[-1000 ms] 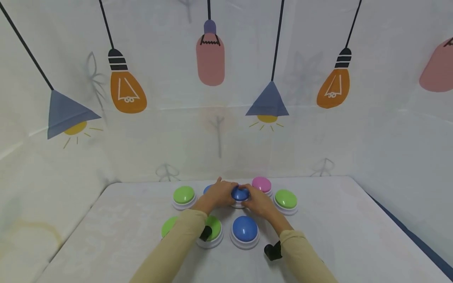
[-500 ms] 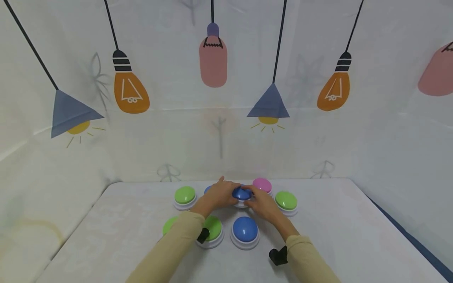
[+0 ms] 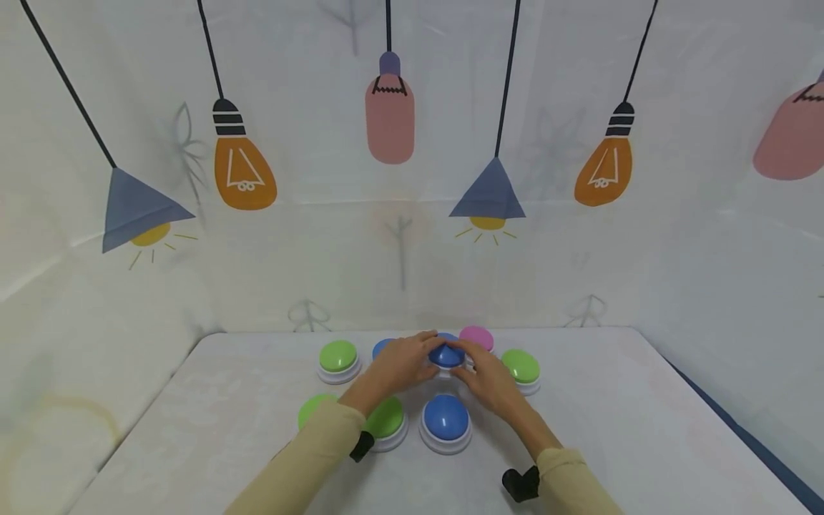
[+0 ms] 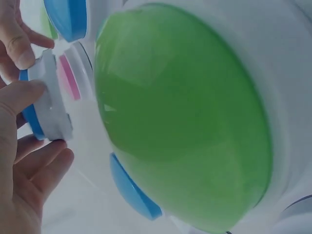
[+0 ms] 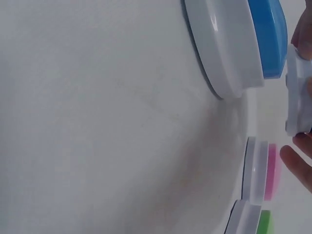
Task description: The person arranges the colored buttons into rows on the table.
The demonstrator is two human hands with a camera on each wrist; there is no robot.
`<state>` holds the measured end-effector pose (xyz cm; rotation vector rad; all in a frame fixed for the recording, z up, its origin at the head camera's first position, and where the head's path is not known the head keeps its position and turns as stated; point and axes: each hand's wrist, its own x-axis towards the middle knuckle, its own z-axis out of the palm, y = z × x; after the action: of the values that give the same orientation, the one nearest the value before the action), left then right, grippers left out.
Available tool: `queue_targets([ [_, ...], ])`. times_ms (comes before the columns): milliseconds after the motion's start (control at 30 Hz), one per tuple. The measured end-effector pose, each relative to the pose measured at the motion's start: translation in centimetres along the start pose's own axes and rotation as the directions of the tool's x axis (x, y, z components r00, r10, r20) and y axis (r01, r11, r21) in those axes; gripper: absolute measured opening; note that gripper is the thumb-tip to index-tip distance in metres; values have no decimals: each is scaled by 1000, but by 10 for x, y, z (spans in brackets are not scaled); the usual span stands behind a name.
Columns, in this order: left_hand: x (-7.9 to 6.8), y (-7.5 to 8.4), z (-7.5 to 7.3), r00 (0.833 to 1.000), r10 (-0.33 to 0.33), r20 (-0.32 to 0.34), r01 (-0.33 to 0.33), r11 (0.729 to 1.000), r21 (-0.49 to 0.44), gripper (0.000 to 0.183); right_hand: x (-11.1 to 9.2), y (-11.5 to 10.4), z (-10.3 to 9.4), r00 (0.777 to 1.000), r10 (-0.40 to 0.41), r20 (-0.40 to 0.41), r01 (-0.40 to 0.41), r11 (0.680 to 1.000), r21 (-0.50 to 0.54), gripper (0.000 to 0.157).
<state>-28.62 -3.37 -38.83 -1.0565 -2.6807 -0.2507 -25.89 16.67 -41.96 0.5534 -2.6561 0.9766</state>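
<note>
A blue-domed push button with a white base (image 3: 446,355) is held between both hands near the back of the table. In the left wrist view the underside of its base (image 4: 51,97) is off the table. My left hand (image 3: 400,363) grips it from the left, thumb on one side of the base and fingers on the other. My right hand (image 3: 494,385) pinches it from the right. Only some right-hand fingers (image 5: 297,168) show in the right wrist view. A pink button (image 3: 476,337) stands just behind the held one, partly hidden by it and the right hand.
In front stands another blue button (image 3: 446,417), with a green button (image 3: 388,417) and a second green button (image 3: 315,408) partly behind the left arm. A green button (image 3: 337,355) and a blue button (image 3: 381,348) stand back left; another green button (image 3: 520,365) is at right.
Both hands have carried the blue button slightly to the right, closer to the pink button. The right forearm has swung outward to the right. The other buttons stay in place.
</note>
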Motion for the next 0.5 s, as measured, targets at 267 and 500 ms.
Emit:
queue_targets([
  [267,-9,8,-1,980,99,-175,-88,994,66,52,-13,-4,-7,986,-124,-113,113,989,-99,49],
  [500,-14,21,-5,973,124,-195,-119,992,39,51,-26,-7,-20,968,-199,-152,177,974,-143,47],
])
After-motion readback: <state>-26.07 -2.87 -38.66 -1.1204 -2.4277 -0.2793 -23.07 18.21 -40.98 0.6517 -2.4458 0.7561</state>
